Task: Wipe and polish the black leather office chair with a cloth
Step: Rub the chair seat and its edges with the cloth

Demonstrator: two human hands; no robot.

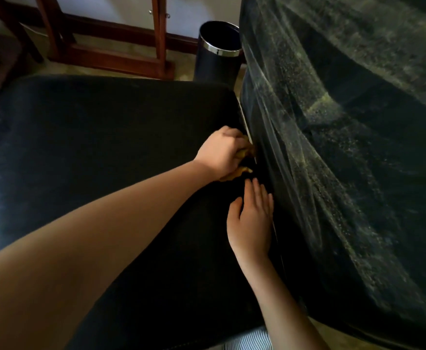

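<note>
Head view, looking down on a black leather seat (93,147) filling the left and middle of the frame, with the chair back (333,122) rising at the right, dulled by a pale greenish dusty film. At the centre, left hand (219,152) reaching in from the lower left, fingers curled tight round a bunched yellow-brown cloth (245,170), with only small folds peeking out past the knuckles. Cloth pushed into the crease between seat and chair back, probably to get at dirt lodged there; tucked under and just ahead of the left palm, touching the crease. Just below, right hand (252,218) lying flat and holding nothing, fingers straight and together, fingertips near the cloth, palm at the seat's edge beside the chair back. Seemingly steadying the seat or easing the gap wider. In the upper middle, a dark round bin (217,59) with a shiny rim; at the upper left, red-brown wooden furniture legs (105,51).
</note>
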